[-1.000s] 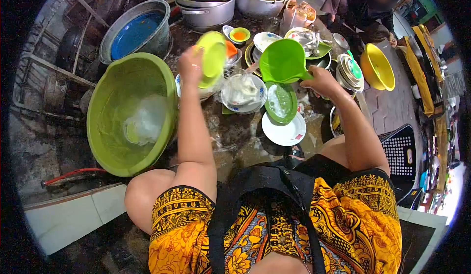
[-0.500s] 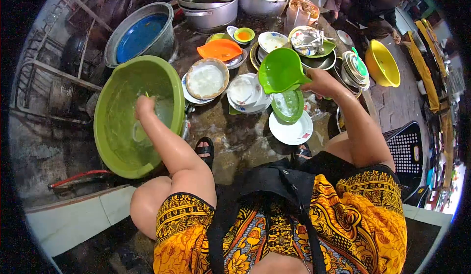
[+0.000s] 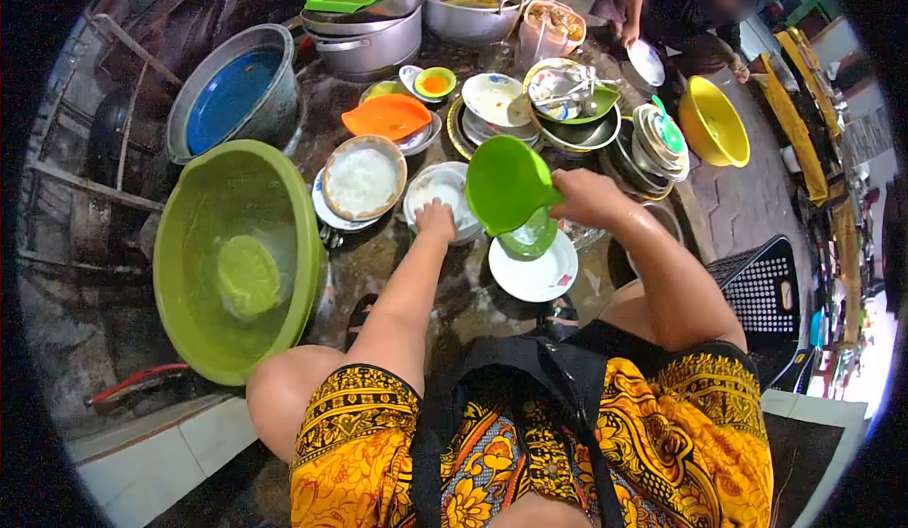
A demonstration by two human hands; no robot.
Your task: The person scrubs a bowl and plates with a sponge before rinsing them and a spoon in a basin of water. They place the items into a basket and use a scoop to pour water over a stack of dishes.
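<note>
In my right hand (image 3: 591, 199) I grip the handle of a green plastic dipper (image 3: 506, 183), its open bowl tilted toward me. Below it are a soapy green dish (image 3: 532, 237) and a white plate (image 3: 534, 277) with a printed rim. My left hand (image 3: 435, 220) rests with fingers apart on the near side of a stack of soapy plates (image 3: 454, 184). Left of that, a brown-rimmed plate (image 3: 365, 178) full of suds lies on other dishes. The big green tub (image 3: 307, 235) stands at my left, with a pale green shape (image 3: 248, 275) at its bottom.
Behind stand a grey basin (image 3: 276, 93) of blue-looking water, metal pots (image 3: 369, 50), an orange dish (image 3: 386, 116) and a bowl of cutlery (image 3: 577, 131). At right are stacked bowls (image 3: 662, 140), a yellow basin (image 3: 714, 116) and a black crate (image 3: 761, 282). Another person's hand (image 3: 631, 34) holds a plate (image 3: 645, 62).
My left hand has left the green tub and moved right onto the soapy plates. The dipper stays in my right hand. The other person now holds a plate upright.
</note>
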